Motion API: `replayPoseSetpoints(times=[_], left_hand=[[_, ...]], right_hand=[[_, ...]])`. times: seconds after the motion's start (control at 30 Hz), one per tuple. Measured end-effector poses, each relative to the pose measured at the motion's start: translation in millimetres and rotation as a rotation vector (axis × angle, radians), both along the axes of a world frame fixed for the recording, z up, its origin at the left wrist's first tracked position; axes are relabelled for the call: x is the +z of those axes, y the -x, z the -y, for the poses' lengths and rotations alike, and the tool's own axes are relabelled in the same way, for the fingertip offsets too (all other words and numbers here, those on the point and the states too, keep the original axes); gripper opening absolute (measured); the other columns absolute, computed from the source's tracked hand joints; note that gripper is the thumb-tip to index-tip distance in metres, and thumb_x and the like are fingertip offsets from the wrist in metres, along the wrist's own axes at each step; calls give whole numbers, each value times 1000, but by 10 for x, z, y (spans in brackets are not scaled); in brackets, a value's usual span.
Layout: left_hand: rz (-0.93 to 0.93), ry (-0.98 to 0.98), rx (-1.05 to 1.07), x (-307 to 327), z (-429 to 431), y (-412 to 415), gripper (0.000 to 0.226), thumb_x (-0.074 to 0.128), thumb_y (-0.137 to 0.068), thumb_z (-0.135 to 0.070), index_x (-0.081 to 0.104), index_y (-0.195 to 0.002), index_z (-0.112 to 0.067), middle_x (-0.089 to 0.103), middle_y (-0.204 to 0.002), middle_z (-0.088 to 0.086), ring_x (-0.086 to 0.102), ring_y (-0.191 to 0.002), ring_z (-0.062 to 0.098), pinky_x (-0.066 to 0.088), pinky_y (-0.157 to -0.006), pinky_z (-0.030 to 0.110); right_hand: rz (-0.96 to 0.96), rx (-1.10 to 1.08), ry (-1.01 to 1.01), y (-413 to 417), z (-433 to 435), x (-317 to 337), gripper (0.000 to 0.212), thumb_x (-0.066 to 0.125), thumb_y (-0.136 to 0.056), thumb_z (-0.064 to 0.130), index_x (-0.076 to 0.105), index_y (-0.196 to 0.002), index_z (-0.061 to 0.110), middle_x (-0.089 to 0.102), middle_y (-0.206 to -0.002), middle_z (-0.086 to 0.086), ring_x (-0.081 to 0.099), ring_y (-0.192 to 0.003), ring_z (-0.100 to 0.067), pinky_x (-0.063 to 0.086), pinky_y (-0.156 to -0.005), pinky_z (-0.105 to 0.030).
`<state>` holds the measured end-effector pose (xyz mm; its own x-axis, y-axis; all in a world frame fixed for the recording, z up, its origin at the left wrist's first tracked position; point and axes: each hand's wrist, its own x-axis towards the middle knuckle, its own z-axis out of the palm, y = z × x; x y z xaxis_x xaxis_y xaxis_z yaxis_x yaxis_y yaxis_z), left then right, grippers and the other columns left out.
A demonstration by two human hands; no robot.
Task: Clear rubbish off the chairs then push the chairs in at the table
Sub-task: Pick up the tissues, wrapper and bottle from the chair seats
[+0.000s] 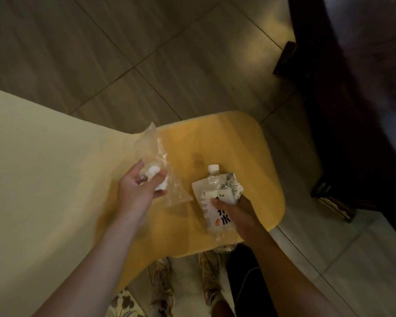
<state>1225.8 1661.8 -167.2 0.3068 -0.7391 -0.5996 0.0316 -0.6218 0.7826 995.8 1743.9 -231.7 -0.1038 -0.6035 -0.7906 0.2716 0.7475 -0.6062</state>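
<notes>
Surroundings:
- Grey floor tiles [146, 53] with dark joints.
- A dark wooden piece of furniture [352, 110] fills the upper right, well apart from the seat.
- A pale cream curved surface [44, 168] lies at the left and meets the seat's left edge.
- We see patterned shoes [162, 282] below the seat's near edge.
- Nothing lies between our hands and the rubbish.

Rubbish, over the chair seat [226, 145]:
- Item one is a clear plastic bag [156, 147]. Our left hand [137, 191] grips it low down, with fingers and thumb curled round it and round a white wad [154, 169] of crumpled paper. The bag's top rises past the fingertips.
- Item two is a white pouch [215, 202]. Our right hand [240, 216] grasps it with the thumb across its printed face and the fingers hidden behind. A crumpled wrapper [232, 186] is bunched in the same grip. We cannot tell whether the pouch touches the seat.

Materials:
- The seat is smooth yellow-orange with rounded corners.
- The bag is thin, creased film.
- The pouch is flat and flexible, with a round white screw cap [213, 167] and dark characters.
</notes>
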Motion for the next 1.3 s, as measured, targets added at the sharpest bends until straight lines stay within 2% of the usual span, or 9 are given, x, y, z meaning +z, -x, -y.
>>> replayPoseSetpoints(times=[0.13, 0.3, 0.57, 0.7, 0.8, 0.93, 1.07, 1.17, 1.3], left_hand=[[-15, 1, -29, 16, -76, -47, 76, 85, -76, -14, 50, -144, -14, 57, -133, 19, 69, -99, 29, 60, -56, 26], [-20, 0, -56, 53, -246, -50, 58, 83, -78, -13, 62, -131, -11, 61, -125, 20, 69, -102, 34, 59, -55, 26], [9, -20, -141, 202, -592, 269, 35, 84, -78, -16, 69, -109, -21, 67, -106, 1, 70, -87, 17, 61, -57, 29], [-32, -39, -282, 199, -882, 623, 25, 84, -79, -16, 68, -96, -26, 66, -104, 7, 70, -80, 15, 60, -56, 29], [-87, -68, -443, 183, -1239, 887, 26, 83, -79, -17, 71, -102, -20, 69, -103, 10, 74, -78, 16, 61, -59, 31], [-89, -125, -642, 125, -1835, 1193, 35, 84, -78, -24, 72, -110, -20, 70, -106, 2, 73, -89, 19, 62, -62, 32], [7, -172, -871, -72, -2435, 1479, 37, 84, -78, -29, 71, -112, -21, 69, -111, 0, 66, -101, 17, 61, -61, 28], [70, -225, -1013, -274, -2812, 1699, 31, 84, -79, -25, 71, -106, -22, 70, -105, 0, 71, -87, 14, 60, -57, 29], [118, -354, -1144, -709, -3282, 2031, 25, 83, -79, -13, 68, -98, -19, 69, -99, 4, 68, -69, 8, 49, -43, 16]], right_hand=[[17, -38, 14, -13, -14, -44, 38, 86, -76, 13, 73, -111, 20, 79, -101, -8, 77, -90, -28, 63, -75, -45], [3, -51, 9, 30, -54, 36, 35, 85, -77, 14, 74, -110, 18, 80, -98, -7, 77, -87, -24, 62, -66, -35], [34, -103, 56, 358, -578, 364, 34, 84, -77, 17, 75, -109, 18, 79, -101, -10, 77, -90, -28, 62, -65, -36], [8, -224, 49, 540, -1198, 484, 40, 87, -73, 20, 74, -110, 14, 78, -102, -15, 76, -93, -35, 62, -77, -50], [5, -362, 17, 661, -1789, 529, 43, 87, -71, 19, 72, -109, 8, 77, -100, -22, 75, -90, -41, 62, -71, -50], [-42, -535, -58, 737, -2653, 524, 24, 71, -86, 13, 67, -109, 5, 75, -99, -26, 74, -86, -41, 62, -72, -50], [40, -764, -148, 774, -3469, 460, 35, 72, -86, 10, 62, -118, 0, 72, -109, -29, 70, -100, -46, 59, -81, -57], [114, -902, -195, 833, -3913, 351, 42, 73, -83, 9, 61, -121, -4, 69, -114, -32, 69, -99, -44, 61, -75, -49], [77, -858, -286, 995, -4274, 2, 33, 70, -88, 6, 62, -118, -5, 72, -106, -31, 70, -98, -47, 60, -78, -51]])
